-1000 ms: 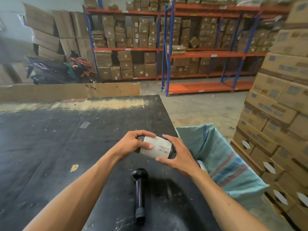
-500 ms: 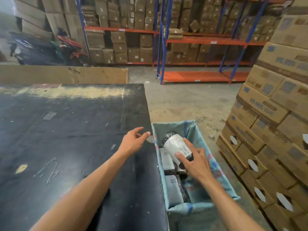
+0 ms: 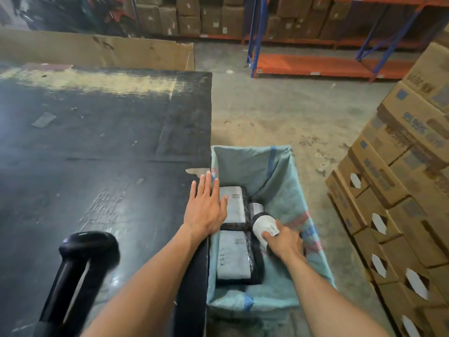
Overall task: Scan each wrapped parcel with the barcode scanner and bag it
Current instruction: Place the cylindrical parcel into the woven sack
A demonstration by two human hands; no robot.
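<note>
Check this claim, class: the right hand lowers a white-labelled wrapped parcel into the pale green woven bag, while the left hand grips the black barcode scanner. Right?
Not quite. The head view shows the left hand flat and open at the table edge; the black barcode scanner lies untouched on the table. The right hand does hold the white-labelled wrapped parcel inside the pale green woven bag.

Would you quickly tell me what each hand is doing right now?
Left hand: open, fingers straight, holding nothing.
Right hand: gripping the wrapped parcel inside the bag.
</note>
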